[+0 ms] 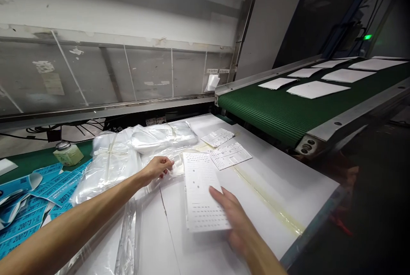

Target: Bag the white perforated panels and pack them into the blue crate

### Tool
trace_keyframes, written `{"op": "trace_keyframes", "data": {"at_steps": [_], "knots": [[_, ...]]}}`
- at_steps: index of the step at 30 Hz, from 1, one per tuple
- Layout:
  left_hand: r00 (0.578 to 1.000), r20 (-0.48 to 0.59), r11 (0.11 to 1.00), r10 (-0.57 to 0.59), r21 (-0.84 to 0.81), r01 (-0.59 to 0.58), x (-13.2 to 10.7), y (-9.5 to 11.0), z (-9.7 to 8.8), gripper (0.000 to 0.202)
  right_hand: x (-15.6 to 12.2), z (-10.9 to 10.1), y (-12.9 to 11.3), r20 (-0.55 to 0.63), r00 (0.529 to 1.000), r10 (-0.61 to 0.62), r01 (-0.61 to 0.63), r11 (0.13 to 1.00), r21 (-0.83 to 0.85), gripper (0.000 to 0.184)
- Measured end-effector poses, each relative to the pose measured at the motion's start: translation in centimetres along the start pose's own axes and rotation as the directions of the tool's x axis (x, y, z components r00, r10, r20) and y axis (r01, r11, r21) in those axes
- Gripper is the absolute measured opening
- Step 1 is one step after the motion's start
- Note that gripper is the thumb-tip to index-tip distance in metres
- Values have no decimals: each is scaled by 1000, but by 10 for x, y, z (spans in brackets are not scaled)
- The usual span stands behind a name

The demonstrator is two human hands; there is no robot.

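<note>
My left hand [155, 169] pinches the edge of a clear plastic bag [173, 166] lying on a white work table [272, 189]. My right hand [232, 219], blurred by motion, rests on the right edge of a white printed sheet [201, 191], with its fingers appearing to grip that edge. Two smaller printed sheets [229, 155] lie just beyond it, near the far end of the table. Bundles of white plastic bags [163, 136] are heaped behind my left hand.
A green conveyor belt [272, 112] with metal side rails carries several white sheets [315, 89] at the right. Blue printed labels [35, 206] lie on a green bench at the left, behind a small bottle [68, 153]. A dark drop lies beyond the table's right edge.
</note>
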State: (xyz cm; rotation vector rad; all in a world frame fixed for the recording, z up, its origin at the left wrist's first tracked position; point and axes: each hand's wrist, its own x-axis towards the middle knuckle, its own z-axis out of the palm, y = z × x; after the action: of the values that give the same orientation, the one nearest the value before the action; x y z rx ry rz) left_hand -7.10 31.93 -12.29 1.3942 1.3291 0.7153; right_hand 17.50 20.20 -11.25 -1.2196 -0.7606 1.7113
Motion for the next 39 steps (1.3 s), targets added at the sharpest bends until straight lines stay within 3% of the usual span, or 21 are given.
{"op": "trace_keyframes", "data": {"at_steps": [2,5,12,15,19,24,29,32,35,37,39], "knots": [[1000,4,999,-17,-34,17,1,-2,-3,46,21,10,4,56,998,-9,11,999,-44,51],[999,-23,998,-33,-63,31,3,-6,-6,46,40,9,13,29,998,60,-56,991,-125,48],[991,-131,994,-16,-106,2,6,3,-20,41,22,-8,-2,-101,989,105,-131,947,-292,51],[991,-134,990,-3,-137,-16,4,11,-29,37,19,3,-12,-74,995,73,-92,952,-294,49],[992,-127,981,21,-190,-45,-4,24,-37,29,37,26,-9,-23,999,23,-28,962,-271,49],[979,-165,945,122,-282,-166,-25,50,-48,25,59,45,8,-20,1000,23,-27,959,-281,60],[917,-312,869,250,-345,-354,-56,85,-61,24,33,40,7,-26,992,-127,117,964,-241,80],[901,-317,837,295,-370,-404,-80,96,-42,21,-2,25,1,-126,942,-310,255,908,-334,58],[935,-149,823,323,-443,-355,-102,96,7,19,-36,15,-2,-273,808,-523,299,761,-576,38],[955,-22,831,297,-487,-269,-114,91,47,17,-53,15,0,-247,735,-632,315,640,-700,35],[968,28,838,249,-508,-201,-122,86,82,17,-64,17,4,-156,698,-698,362,533,-765,31]]}}
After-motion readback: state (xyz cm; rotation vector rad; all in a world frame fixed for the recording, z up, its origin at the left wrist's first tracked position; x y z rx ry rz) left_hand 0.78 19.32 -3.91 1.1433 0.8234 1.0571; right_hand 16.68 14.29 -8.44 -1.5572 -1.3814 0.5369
